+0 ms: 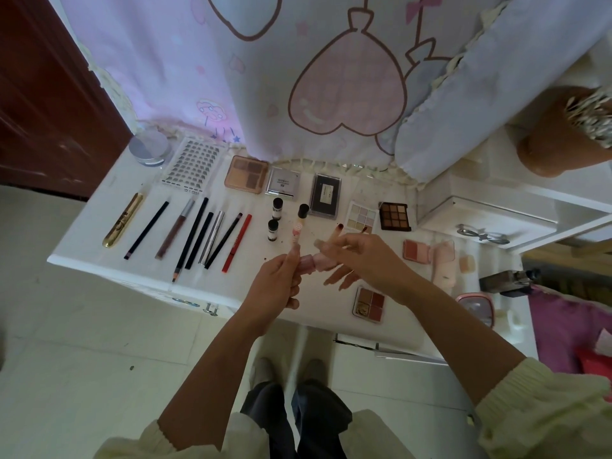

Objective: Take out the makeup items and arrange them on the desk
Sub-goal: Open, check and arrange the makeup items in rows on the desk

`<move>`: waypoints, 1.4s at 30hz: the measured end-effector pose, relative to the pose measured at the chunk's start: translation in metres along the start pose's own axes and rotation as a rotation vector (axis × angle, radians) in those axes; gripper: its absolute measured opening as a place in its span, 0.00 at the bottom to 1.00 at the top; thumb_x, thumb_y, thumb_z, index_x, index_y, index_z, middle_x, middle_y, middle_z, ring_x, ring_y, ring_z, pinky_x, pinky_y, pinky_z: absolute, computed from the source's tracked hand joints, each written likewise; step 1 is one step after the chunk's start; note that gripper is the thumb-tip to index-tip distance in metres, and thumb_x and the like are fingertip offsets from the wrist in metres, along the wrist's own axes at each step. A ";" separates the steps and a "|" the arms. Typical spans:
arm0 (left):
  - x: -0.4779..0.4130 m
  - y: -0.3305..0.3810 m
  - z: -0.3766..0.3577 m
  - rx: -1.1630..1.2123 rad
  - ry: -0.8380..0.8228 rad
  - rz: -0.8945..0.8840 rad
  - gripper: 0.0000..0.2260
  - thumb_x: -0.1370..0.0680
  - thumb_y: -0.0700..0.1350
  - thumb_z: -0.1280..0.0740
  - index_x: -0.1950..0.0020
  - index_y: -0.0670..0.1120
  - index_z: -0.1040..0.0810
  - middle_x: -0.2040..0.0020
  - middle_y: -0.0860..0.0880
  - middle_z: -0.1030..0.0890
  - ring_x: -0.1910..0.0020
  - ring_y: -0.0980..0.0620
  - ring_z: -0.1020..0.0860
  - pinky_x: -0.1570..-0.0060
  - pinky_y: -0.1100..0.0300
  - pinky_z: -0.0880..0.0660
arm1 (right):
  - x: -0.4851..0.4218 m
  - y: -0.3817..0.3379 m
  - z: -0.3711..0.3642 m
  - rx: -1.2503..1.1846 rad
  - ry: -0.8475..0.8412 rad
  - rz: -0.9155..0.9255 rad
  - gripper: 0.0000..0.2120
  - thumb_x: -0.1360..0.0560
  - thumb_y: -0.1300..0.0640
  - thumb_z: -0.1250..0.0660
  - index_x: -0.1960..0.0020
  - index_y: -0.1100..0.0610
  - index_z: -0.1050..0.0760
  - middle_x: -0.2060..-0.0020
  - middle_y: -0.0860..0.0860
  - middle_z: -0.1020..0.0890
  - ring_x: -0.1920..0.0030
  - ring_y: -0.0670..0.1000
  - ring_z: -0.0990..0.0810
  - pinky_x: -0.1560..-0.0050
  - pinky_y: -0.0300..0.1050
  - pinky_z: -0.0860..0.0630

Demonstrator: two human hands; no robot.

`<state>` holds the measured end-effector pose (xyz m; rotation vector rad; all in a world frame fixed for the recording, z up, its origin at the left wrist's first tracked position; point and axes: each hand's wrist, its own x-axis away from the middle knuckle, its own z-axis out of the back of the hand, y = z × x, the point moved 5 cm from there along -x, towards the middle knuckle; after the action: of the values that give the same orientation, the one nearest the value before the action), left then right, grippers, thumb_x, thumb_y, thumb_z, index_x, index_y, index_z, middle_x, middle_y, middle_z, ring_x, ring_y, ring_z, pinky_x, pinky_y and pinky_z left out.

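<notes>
Left hand gripped a slim, black-capped tube; right hand pinched a blurred pink tube above a glossy white desk. Square palettes held powder pans.

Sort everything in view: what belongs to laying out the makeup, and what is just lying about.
Job: slim black-capped tube gripped by the left hand; gold mascara tube; row of dark pencils; nine-pan brown eyeshadow palette; clear lash tray.
Lying about: heart-print cloth; pink-framed mirror; brown rounded object.
</notes>
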<state>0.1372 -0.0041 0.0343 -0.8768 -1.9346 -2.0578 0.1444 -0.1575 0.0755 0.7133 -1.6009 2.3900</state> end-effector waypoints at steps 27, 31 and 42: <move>-0.001 -0.006 -0.006 -0.003 -0.019 0.048 0.14 0.17 0.52 0.45 0.57 0.47 0.27 0.72 0.51 0.34 0.73 0.56 0.35 0.70 0.63 0.32 | 0.004 0.006 -0.003 0.053 0.042 -0.050 0.19 0.22 0.45 0.36 0.53 0.61 0.19 0.64 0.56 0.15 0.68 0.52 0.16 0.69 0.38 0.23; -0.002 -0.006 -0.005 0.008 -0.036 0.060 0.14 0.17 0.52 0.44 0.56 0.46 0.26 0.73 0.52 0.34 0.74 0.56 0.35 0.71 0.63 0.32 | 0.007 0.004 0.005 0.029 0.021 0.040 0.10 0.25 0.54 0.30 0.49 0.60 0.18 0.61 0.54 0.14 0.65 0.48 0.16 0.65 0.37 0.22; -0.007 0.000 -0.008 0.015 -0.016 0.019 0.14 0.17 0.51 0.46 0.57 0.47 0.26 0.71 0.51 0.33 0.72 0.56 0.34 0.69 0.62 0.30 | 0.008 -0.002 0.014 0.072 0.028 0.103 0.11 0.27 0.51 0.29 0.47 0.54 0.18 0.58 0.49 0.15 0.61 0.47 0.16 0.61 0.36 0.21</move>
<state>0.1405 -0.0134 0.0311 -0.9073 -1.9390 -2.0293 0.1421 -0.1702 0.0848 0.6217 -1.5845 2.5301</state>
